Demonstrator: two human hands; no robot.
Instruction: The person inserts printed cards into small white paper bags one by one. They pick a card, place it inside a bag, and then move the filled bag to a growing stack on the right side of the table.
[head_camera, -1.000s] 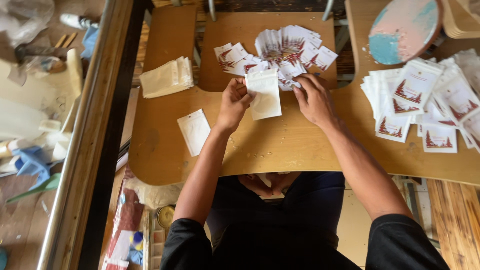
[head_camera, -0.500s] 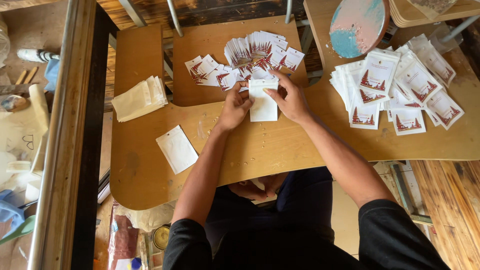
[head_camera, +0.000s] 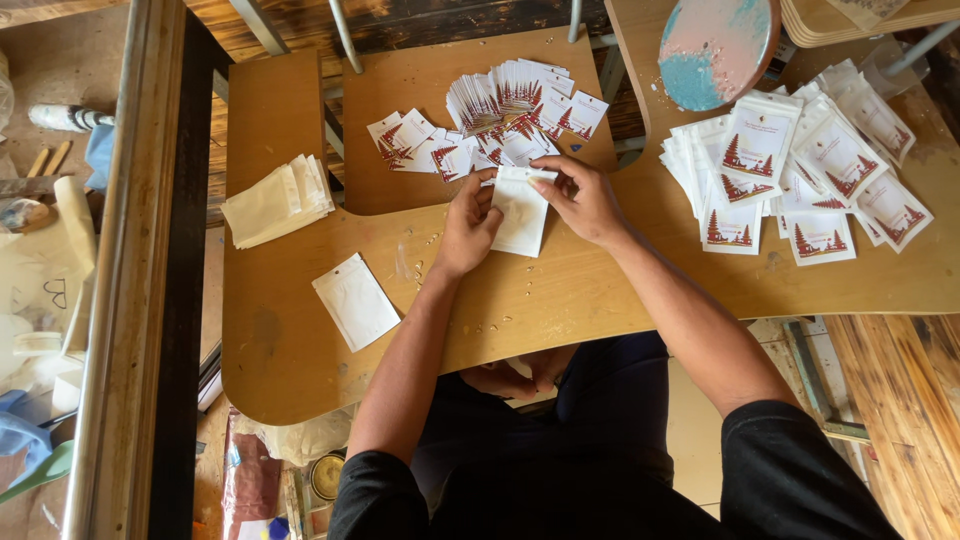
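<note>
Two hands worked at the desk's centre: the left hand (head_camera: 467, 228) and the right hand (head_camera: 585, 200) shared one white pouch (head_camera: 522, 212). One more blank pouch (head_camera: 355, 301) lay at eight o'clock, one cream stack (head_camera: 277, 201) at nine, one round painted disc (head_camera: 717, 45) at one. The printed cards (head_camera: 500, 120) at twelve and printed pouches (head_camera: 800, 165) at two were too many and overlapped to count.

Bare wooden table (head_camera: 300, 360) lies open near the table's front edge, broken only by one white pouch (head_camera: 356, 301). Printed cards (head_camera: 495, 125) crowd the far side, and stacked pouches (head_camera: 800, 165) block the right.
</note>
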